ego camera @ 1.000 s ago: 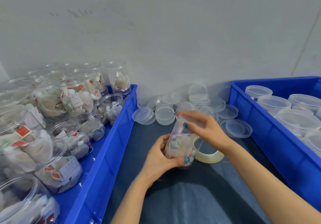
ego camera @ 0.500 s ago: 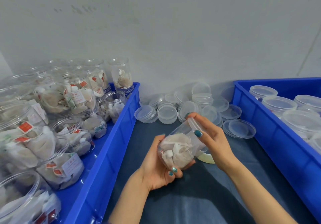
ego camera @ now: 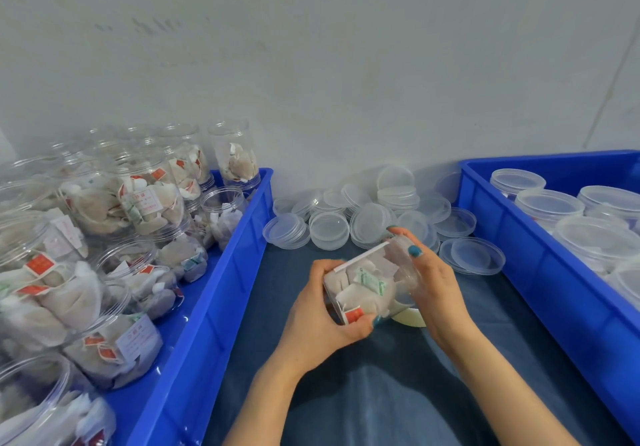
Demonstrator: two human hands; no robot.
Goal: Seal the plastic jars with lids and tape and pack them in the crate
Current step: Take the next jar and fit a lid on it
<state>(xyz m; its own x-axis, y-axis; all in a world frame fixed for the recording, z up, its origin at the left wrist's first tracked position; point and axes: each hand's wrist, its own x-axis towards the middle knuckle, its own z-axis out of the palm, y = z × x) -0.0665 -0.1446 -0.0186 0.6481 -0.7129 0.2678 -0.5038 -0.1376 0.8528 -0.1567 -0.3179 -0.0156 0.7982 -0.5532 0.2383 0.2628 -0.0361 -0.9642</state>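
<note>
The jar [ego camera: 367, 283] is between left crate [ego camera: 207, 307] and right crate [ego camera: 540, 272], lids [ego camera: 363, 217] behind, tape roll [ego camera: 410, 319] beneath.

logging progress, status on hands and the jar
Left hand grips the clear plastic jar of tea bags, tilted above the dark cloth. Right hand grips its far end. Pale tape roll behind it, nothing blocking.

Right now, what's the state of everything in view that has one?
held jar, filled, tilted, off the cloth; mouth end hidden by a hand
left hand, grips the jar's lower end
right hand, grips its upper end
tape roll, flat on cloth, partly hidden
loose lids, piled, on no jar
left crate jars, filled, visible mouths unlidded
right crate jars, upright, lidded
</note>
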